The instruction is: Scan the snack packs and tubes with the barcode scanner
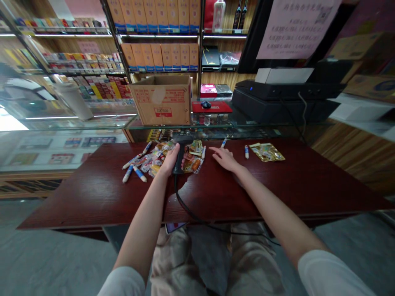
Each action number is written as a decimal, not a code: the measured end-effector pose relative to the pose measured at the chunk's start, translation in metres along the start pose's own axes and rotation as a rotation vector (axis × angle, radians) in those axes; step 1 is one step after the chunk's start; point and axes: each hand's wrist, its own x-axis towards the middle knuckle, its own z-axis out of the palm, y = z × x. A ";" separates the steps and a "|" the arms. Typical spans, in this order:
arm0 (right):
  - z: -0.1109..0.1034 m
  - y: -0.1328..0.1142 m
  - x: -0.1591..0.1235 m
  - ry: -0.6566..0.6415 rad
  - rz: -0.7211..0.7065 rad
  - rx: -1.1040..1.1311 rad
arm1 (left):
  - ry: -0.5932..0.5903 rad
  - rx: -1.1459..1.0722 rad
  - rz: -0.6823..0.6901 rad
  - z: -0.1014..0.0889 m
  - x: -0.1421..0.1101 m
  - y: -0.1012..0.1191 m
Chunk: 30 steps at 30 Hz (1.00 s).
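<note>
Pale-sleeved arms (148, 213) overhang a bench (212, 193); left hand (172, 158) grips a barcode scanner (179, 158) near wrapped snacks (154, 164), right hand (226, 158) has fingers extended.

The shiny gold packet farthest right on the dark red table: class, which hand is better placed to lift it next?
Probably the right hand: it is nearer the gold packet and shows nothing in its grasp. The left hand is farther away and holds the black pistol-shaped scanner.

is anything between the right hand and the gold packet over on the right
Yes: a small blue-and-white stick lies on the table between the right hand and the gold packet, close to the packet's left edge. Nothing else visible does.
</note>
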 end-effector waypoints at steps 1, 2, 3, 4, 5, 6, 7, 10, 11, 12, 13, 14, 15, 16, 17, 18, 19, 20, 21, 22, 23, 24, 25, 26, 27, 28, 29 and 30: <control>0.004 -0.012 0.006 -0.049 -0.032 -0.021 | -0.006 -0.005 0.003 0.000 0.000 0.000; 0.008 -0.023 0.011 -0.086 -0.049 -0.045 | -0.012 -0.005 0.004 0.000 -0.001 0.000; 0.012 -0.030 0.015 -0.105 -0.060 -0.068 | -0.016 -0.002 0.005 0.000 -0.001 0.001; 0.014 -0.035 0.019 -0.110 -0.056 -0.086 | -0.015 0.004 0.007 0.001 -0.002 0.001; 0.016 -0.036 0.021 -0.105 -0.045 -0.094 | -0.011 0.013 0.010 0.001 -0.002 0.001; 0.018 -0.033 0.023 -0.091 -0.032 -0.086 | -0.005 0.024 0.017 0.002 -0.002 0.001; 0.018 -0.028 0.025 -0.071 -0.013 -0.064 | 0.000 0.038 0.026 0.002 -0.002 0.000; 0.017 -0.001 0.026 -0.009 0.013 0.103 | -0.011 0.083 0.053 0.005 -0.001 -0.002; 0.015 0.009 0.025 0.018 0.026 0.183 | -0.023 0.092 0.059 0.006 0.000 -0.003; 0.014 0.019 0.022 0.047 0.045 0.279 | -0.036 0.095 0.063 0.008 0.000 -0.004; 0.012 0.028 0.018 0.075 0.074 0.388 | -0.050 0.093 0.067 0.010 0.000 -0.005; 0.011 0.035 0.013 0.097 0.105 0.508 | -0.063 0.085 0.071 0.012 0.000 -0.006; 0.010 0.041 0.008 0.112 0.135 0.631 | -0.078 0.074 0.070 0.014 0.000 -0.006; 0.008 0.045 0.002 0.120 0.158 0.746 | -0.094 0.062 0.066 0.016 -0.001 -0.007; 0.007 0.048 -0.004 0.121 0.168 0.842 | -0.109 0.048 0.058 0.018 -0.002 -0.008; 0.005 0.049 -0.010 0.121 0.165 0.912 | -0.121 0.034 0.054 0.021 -0.003 -0.009; 0.003 0.049 -0.014 0.126 0.152 0.955 | -0.134 0.024 0.050 0.023 -0.005 -0.010; 0.001 0.048 -0.018 0.134 0.132 0.974 | -0.146 0.016 0.048 0.025 -0.006 -0.010; -0.001 0.047 -0.020 0.145 0.109 0.979 | -0.158 0.010 0.048 0.028 -0.008 -0.011; -0.004 0.045 -0.021 0.156 0.087 0.975 | -0.172 0.005 0.047 0.030 -0.009 -0.012; -0.007 0.042 -0.022 0.164 0.066 0.969 | -0.186 0.003 0.043 0.033 -0.010 -0.012; -0.009 0.039 -0.022 0.170 0.047 0.963 | -0.196 0.004 0.035 0.035 -0.010 -0.013; -0.011 0.036 -0.022 0.176 0.032 0.958 | -0.202 0.008 0.027 0.037 -0.011 -0.014; -0.013 0.033 -0.022 0.184 0.020 0.951 | -0.205 0.015 0.022 0.039 -0.011 -0.014; -0.014 0.030 -0.022 0.195 0.010 0.945 | -0.208 0.025 0.018 0.040 -0.011 -0.015; -0.014 0.027 -0.022 0.207 0.000 0.941 | -0.214 0.036 0.015 0.042 -0.011 -0.015; -0.015 0.025 -0.022 0.219 -0.008 0.941 | -0.223 0.042 0.014 0.043 -0.012 -0.015; -0.015 0.024 -0.023 0.226 -0.013 0.946 | -0.236 0.044 0.015 0.044 -0.012 -0.015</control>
